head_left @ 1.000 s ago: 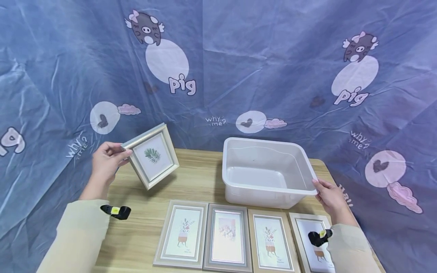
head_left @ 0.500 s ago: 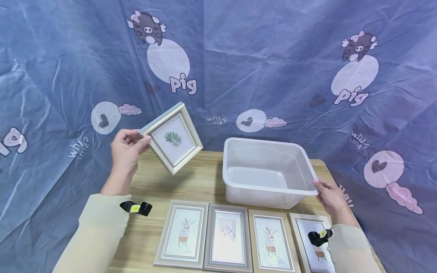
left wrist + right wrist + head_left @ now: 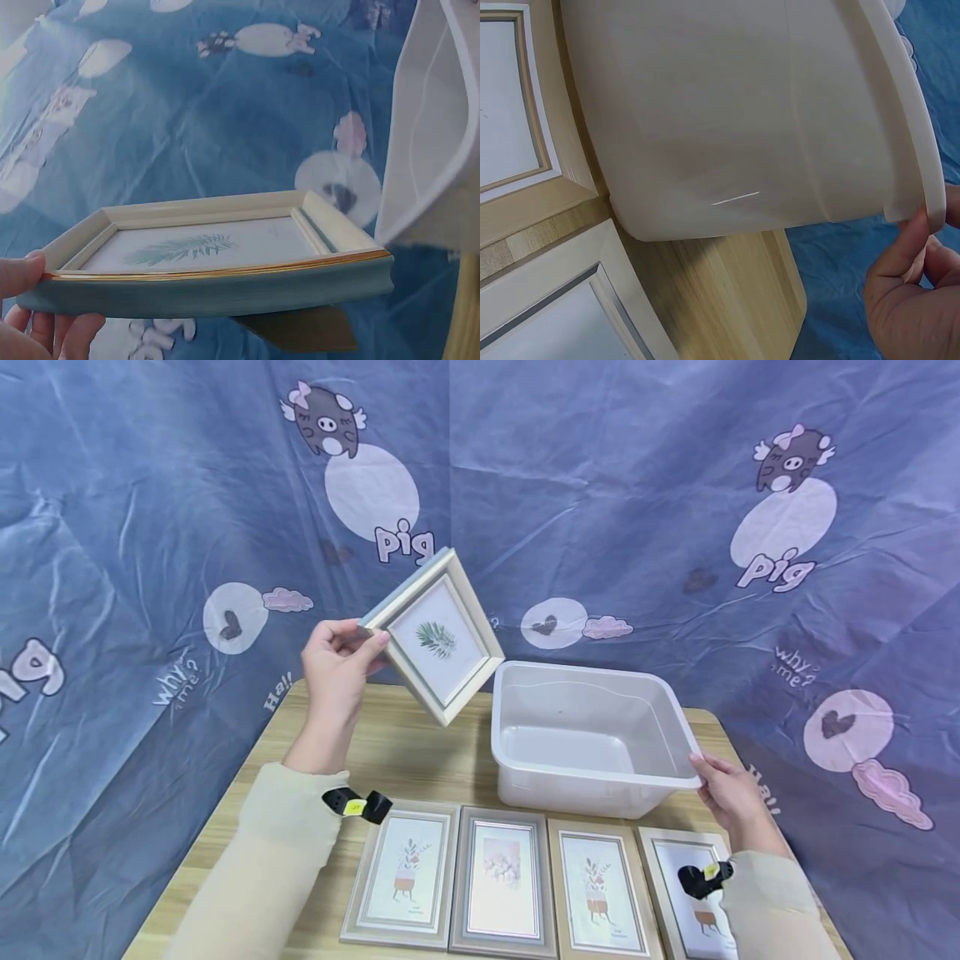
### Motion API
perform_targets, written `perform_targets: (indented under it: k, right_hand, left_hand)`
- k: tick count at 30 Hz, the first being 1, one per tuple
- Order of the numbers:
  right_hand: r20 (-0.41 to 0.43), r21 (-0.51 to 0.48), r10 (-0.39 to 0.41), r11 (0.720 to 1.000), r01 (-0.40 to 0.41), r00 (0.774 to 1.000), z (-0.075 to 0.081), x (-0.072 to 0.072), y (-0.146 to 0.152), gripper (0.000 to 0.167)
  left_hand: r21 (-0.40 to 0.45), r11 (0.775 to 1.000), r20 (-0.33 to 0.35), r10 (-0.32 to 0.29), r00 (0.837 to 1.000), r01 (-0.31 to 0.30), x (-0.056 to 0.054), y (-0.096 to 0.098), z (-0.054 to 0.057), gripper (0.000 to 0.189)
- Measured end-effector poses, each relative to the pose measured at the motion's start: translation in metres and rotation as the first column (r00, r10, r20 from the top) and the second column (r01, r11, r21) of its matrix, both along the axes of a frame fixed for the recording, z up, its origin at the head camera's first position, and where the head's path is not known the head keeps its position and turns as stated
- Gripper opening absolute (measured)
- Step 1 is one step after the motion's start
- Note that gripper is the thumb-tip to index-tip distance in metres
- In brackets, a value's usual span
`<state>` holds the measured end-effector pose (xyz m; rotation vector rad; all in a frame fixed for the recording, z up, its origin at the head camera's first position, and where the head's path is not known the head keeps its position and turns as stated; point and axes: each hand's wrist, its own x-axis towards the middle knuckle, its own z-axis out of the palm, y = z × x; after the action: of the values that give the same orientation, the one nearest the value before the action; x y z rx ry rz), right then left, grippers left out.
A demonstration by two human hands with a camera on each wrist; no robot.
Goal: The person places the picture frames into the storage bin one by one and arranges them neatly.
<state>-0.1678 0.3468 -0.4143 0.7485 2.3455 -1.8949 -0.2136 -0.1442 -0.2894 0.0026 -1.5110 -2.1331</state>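
My left hand pinches a cream picture frame by its left corner, thumb on the front and fingers behind. The picture frame is raised above the table and tilted, showing a green leaf print. In the left wrist view the picture frame has a blue-green outer side with a gold line, and part of its backing hangs below. A light grey plastic basin stands upright on the table, to the right of the raised picture frame. My right hand grips the basin's rim at its front right corner.
Several picture frames lie face up in a row in front of the basin: a beige one, a grey-brown one, a tan one and a pale one partly under my right sleeve. Behind the wooden table hangs a blue cloth.
My left hand has carried the leaf picture frame to the right and upward, bringing it near the basin's left rim. My right hand and the basin have stayed in place.
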Motion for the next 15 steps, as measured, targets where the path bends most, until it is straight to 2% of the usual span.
perform_targets:
  k: [3, 10, 15]
  right_hand:
    - [-0.001, -0.007, -0.006, 1.000, 0.006, 1.000, 0.000, 0.000, -0.001, 0.066]
    - [-0.001, -0.008, 0.003, 1.000, -0.003, 1.000, -0.001, -0.001, 0.000, 0.066]
    - [-0.003, -0.005, 0.000, 1.000, 0.000, 1.000, -0.002, -0.001, 0.001, 0.067]
  left_hand:
    - [-0.001, 1.000, 0.008, -0.019, 1.000, 0.019, -0.001, 0.016, 0.003, 0.031]
    - [-0.049, 0.999, 0.011, 0.006, 1.000, -0.006, -0.005, 0.050, 0.005, 0.029]
    - [-0.058, 0.998, 0.023, -0.003, 1.000, 0.004, -0.009, 0.074, 0.006, 0.029]
